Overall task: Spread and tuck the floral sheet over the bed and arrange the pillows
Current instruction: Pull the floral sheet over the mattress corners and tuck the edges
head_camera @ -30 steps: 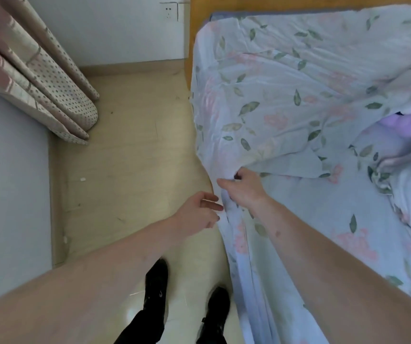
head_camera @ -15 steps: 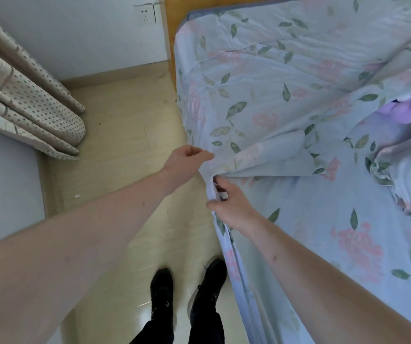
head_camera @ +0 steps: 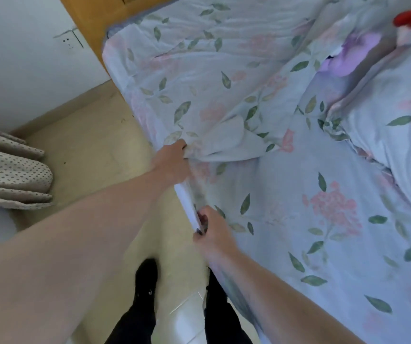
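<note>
Black shoes nearest on pale floor. Right hand, arm bent, pinching floral sheet hem at mattress edge. Farther, left hand, arm outstretched, gripping bunched sheet fold. Beyond, rumpled sheet draped across bed toward wooden headboard.

A bedroom in a home: a bed spread with a floral sheet stands against a wooden headboard. Dotted curtains hang beside it, above a pale floor, with a wall socket close by.
</note>
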